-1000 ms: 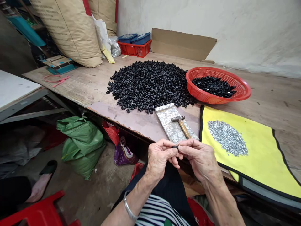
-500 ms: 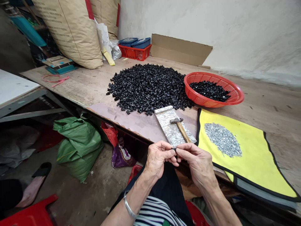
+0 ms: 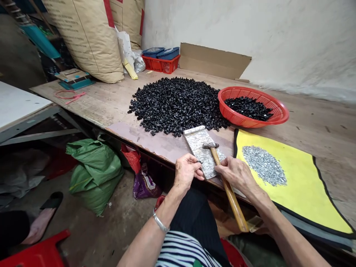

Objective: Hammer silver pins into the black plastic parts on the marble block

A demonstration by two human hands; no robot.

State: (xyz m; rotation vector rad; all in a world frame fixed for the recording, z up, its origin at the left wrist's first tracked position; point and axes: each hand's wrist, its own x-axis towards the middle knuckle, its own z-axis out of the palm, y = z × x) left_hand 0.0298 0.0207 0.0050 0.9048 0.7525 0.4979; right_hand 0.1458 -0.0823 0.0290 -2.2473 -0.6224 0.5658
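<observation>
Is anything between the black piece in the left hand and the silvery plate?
Nothing visible: the black piece in the left hand is close to the left edge of the silvery plate. The hammer, held in the right hand, extends over the plate's right part.

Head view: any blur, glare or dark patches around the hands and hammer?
Head view: the left hand, right hand and hammer show no strong blur; the black piece is too small for detail. Also head view: metal bits glint mildly, and deep shadow lies under the table.
</observation>
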